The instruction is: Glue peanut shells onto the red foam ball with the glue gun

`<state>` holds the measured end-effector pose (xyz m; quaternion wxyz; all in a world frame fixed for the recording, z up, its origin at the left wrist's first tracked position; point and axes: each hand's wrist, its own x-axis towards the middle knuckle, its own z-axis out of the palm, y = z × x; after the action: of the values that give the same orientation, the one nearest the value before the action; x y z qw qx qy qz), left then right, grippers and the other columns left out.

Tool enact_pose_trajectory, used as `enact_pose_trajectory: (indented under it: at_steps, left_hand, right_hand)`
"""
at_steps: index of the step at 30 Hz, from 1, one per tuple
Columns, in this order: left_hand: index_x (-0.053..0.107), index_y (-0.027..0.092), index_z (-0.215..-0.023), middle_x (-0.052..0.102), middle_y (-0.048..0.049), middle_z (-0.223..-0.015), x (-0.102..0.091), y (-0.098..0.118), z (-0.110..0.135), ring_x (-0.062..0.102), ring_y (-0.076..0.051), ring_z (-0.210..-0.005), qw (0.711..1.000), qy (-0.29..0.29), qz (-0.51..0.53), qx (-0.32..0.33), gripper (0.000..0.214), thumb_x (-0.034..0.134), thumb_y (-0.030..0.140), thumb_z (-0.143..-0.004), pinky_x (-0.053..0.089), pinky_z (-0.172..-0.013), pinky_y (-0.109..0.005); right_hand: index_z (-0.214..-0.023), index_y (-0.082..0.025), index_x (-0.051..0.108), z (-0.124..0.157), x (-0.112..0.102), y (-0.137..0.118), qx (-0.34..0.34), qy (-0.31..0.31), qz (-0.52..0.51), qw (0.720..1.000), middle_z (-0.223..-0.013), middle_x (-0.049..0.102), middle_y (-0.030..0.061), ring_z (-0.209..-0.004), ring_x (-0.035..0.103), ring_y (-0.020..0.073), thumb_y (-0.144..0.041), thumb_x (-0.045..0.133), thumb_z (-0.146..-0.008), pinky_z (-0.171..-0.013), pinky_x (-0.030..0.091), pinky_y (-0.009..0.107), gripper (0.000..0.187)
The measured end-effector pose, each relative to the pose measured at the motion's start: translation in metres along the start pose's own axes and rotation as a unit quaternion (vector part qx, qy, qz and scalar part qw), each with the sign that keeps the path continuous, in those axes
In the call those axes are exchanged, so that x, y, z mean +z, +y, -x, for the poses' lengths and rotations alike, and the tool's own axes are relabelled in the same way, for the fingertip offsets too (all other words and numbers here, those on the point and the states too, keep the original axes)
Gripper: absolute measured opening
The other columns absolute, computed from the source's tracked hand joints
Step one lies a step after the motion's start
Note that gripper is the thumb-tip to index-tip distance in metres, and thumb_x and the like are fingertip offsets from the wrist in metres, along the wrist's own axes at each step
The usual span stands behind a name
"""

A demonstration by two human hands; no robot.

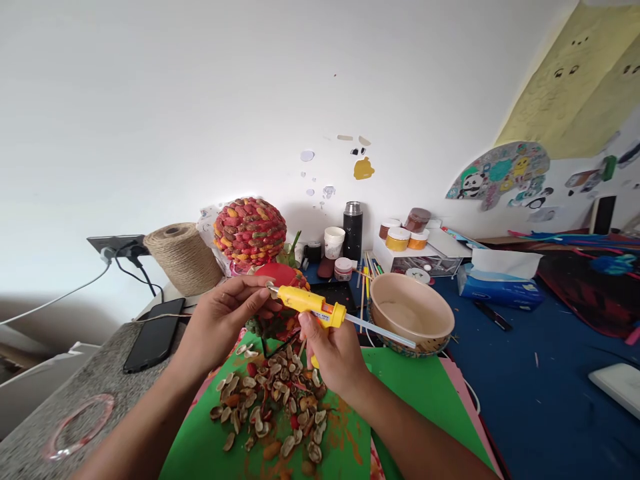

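My right hand (334, 352) is wrapped round a yellow glue gun (313, 304) with a clear glue stick (383, 331) poking out of its back end. The nozzle points left, at the fingertips of my left hand (227, 319). Those fingers are pinched on a small piece that I cannot make out, right at the nozzle tip. Both hands hover above a heap of peanut shells (274, 405), some painted red or orange, lying on a green sheet (415, 393). Behind the hands stands a ball covered in red and yellow shells (250, 231).
A beige bowl (411, 313) sits right of the gun. A twine spool (184, 258), a black phone (155, 337), a black flask (353, 230), paper cups (334, 241), paint jars (399, 238) and a tissue box (500, 283) stand around. A tape ring (80, 425) lies at the left.
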<state>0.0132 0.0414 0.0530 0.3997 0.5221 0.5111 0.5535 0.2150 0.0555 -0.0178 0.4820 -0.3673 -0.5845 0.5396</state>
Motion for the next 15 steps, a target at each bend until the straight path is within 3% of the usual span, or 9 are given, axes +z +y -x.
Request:
enact_pose_trajectory:
  at_steps: [9, 15]
  left_hand:
    - [0.084, 0.022, -0.106, 0.088, -0.009, -0.087, -0.01, -0.004, -0.002, 0.08, -0.025, -0.08, 0.999, -0.027, -0.016, 0.009, 0.049, 0.097, 0.066, -0.088, 0.065, -0.073, -0.031]
    - [0.086, 0.022, -0.106, 0.088, -0.0119, -0.098, -0.003, 0.009, 0.012, 0.084, -0.029, -0.088, 0.988, -0.143, -0.047, 0.028, 0.039, 0.092, 0.059, -0.096, 0.07, -0.08, -0.037]
  right_hand:
    - [-0.088, -0.018, 0.078, -0.005, -0.003, -0.007, -0.006, 0.019, -0.12, 0.993, -0.046, 0.052, -0.0066, -0.037, 0.053, 0.0119, -0.103, 0.067, -0.089, -0.043, 0.039, 0.022, 0.086]
    - [-0.1, -0.014, 0.084, -0.011, -0.01, -0.014, 0.012, 0.04, -0.162, 0.986, -0.053, 0.061, -0.003, -0.038, 0.057, 0.0116, -0.106, 0.066, -0.087, -0.041, 0.034, 0.02, 0.094]
